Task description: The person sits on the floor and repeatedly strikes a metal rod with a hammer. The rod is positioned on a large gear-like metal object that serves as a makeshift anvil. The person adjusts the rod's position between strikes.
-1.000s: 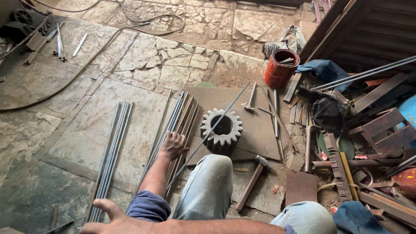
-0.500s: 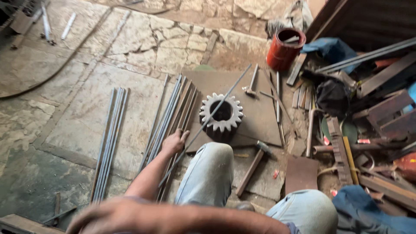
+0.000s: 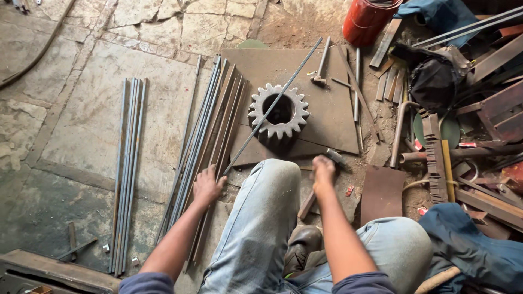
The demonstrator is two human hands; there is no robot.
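I sit on the stone floor with my knees up. A toothed steel gear (image 3: 259, 117) stands on a rusty steel plate (image 3: 327, 122). A long thin rod (image 3: 298, 72) lies slanted across the gear's top. My left hand (image 3: 207, 186) closes on that rod's near end, beside a bundle of flat bars and rods (image 3: 210, 130). My right hand (image 3: 322, 170) grips a hammer (image 3: 307, 204) just below its head, in front of the plate; the wooden handle runs back toward my shoe.
Another bundle of long rods (image 3: 126, 169) lies at the left. A second hammer (image 3: 321, 64) rests on the plate. A red bucket (image 3: 364, 22), a black bag (image 3: 436, 81), pipes and scrap metal (image 3: 436, 158) crowd the right. A small rusty plate (image 3: 381, 193) lies near my right knee.
The view has tilted down and closer. My right arm, low across the front of the view before, has swung to the hammer and closed on it. My left hand stays at the rod's end.
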